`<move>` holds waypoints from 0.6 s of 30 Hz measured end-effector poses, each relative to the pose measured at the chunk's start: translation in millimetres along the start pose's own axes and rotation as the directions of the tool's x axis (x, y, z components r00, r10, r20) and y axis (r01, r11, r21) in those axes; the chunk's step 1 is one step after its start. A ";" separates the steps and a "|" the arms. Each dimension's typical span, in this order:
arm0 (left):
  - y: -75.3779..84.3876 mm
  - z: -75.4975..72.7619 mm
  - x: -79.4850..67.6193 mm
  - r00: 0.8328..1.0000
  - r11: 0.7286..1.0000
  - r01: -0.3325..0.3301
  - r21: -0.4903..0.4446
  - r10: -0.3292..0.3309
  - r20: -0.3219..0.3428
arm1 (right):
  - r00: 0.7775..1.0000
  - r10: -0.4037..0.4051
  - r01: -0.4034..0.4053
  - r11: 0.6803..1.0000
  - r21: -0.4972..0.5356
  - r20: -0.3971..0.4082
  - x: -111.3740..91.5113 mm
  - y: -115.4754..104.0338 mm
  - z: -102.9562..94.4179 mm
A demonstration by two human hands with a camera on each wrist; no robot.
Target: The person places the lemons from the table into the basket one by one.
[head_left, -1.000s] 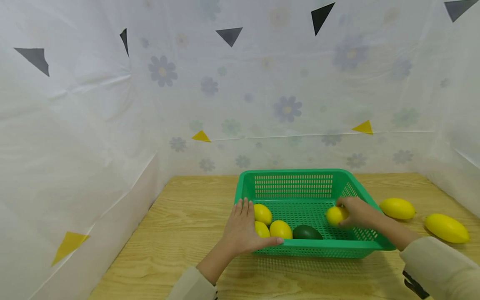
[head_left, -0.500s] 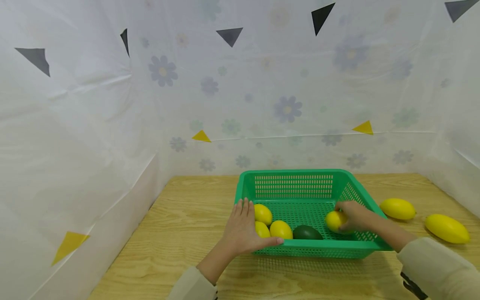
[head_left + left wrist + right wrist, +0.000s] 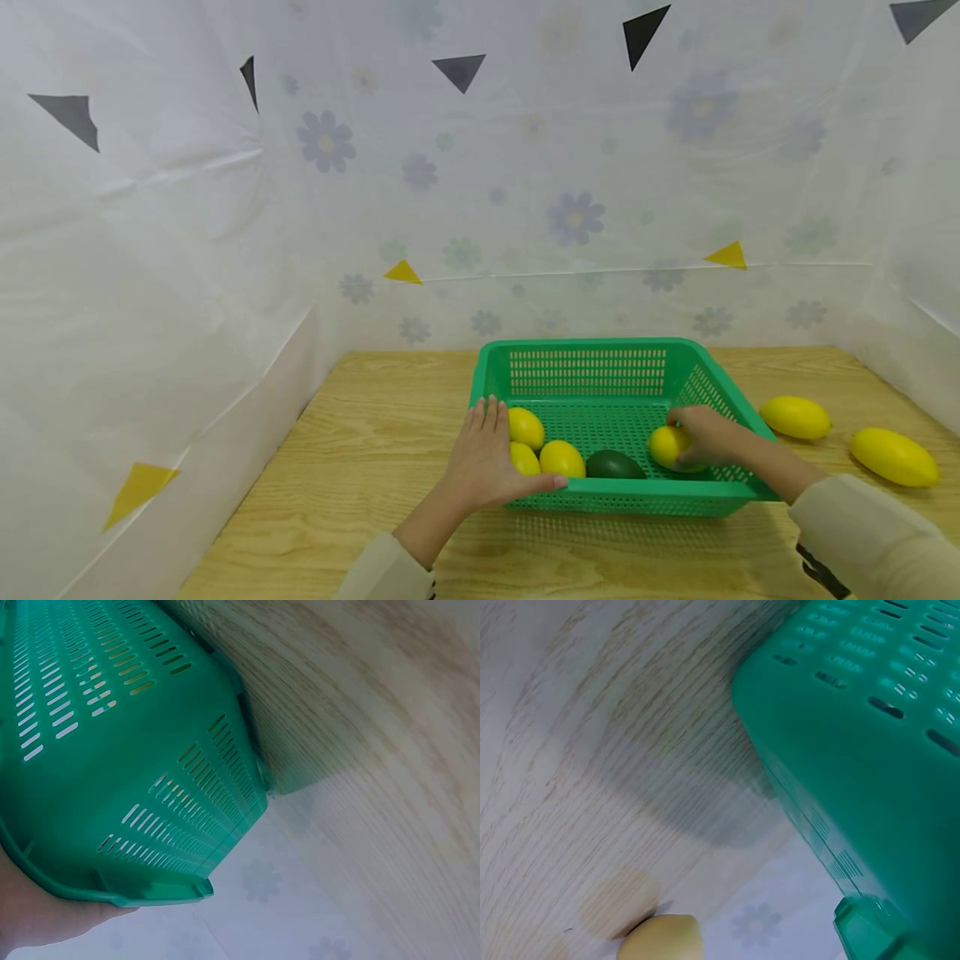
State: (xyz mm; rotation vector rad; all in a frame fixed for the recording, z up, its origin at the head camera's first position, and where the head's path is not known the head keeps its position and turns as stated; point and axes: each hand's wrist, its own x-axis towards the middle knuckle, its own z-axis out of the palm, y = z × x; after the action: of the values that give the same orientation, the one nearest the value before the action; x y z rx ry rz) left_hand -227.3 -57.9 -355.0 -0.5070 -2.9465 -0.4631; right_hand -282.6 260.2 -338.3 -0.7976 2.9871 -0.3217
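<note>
Inside the green plastic basket (image 3: 585, 343), my right hand (image 3: 711, 437) grips a lemon (image 3: 665, 447) near the right end, thumb and fingers around it. My left hand (image 3: 482, 467) lies on the basket's near left corner, its fingers straight and its thumb along the front rim. The left wrist view shows part of that hand (image 3: 34, 915) at the rim. Close beside it in the basket are three more lemons (image 3: 527, 427). A dark green avocado (image 3: 615, 464) lies at the front wall between them and the gripped lemon. The right hand is outside its own wrist view.
Two long yellow fruits lie on the wooden table (image 3: 315, 492) right of the basket, one nearer the basket (image 3: 795, 417) and another farther right (image 3: 894, 457). A pale flowered sheet (image 3: 450, 208) walls the table at the back and sides.
My right hand, with the lemon in it, has shifted slightly left and toward the basket's front, closer to the avocado. The left hand has stayed in place.
</note>
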 end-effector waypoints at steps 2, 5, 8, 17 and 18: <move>-0.2 0.2 -0.1 1.000 1.000 0.001 -0.006 -0.001 -0.002 | 1.000 0.005 -0.005 1.000 -0.001 0.002 0.0 -0.5 -0.5; -0.6 0.4 -0.2 1.000 1.000 0.003 -0.011 -0.003 -0.001 | 1.000 -0.007 0.007 1.000 -0.004 -0.015 -0.3 -1.0 -1.0; -0.8 0.7 0.2 1.000 1.000 0.003 -0.013 -0.003 -0.002 | 0.998 -0.035 0.035 0.999 -0.004 -0.052 -1.2 -1.2 -1.7; -0.4 0.8 0.7 1.000 1.000 0.002 -0.009 -0.002 -0.002 | 0.986 -0.074 0.073 0.997 -0.010 -0.147 -2.2 -0.2 -4.9; -0.3 0.7 0.7 1.000 1.000 0.003 -0.011 -0.003 -0.001 | 0.985 -0.073 0.071 0.997 -0.013 -0.159 -2.7 -0.3 -5.0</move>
State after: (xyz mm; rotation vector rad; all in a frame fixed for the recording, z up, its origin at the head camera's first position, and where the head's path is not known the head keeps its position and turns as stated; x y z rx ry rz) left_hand -228.1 -57.7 -355.7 -0.5034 -2.9458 -0.4806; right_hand -280.5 262.2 -333.4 -0.9247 3.1130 -0.3957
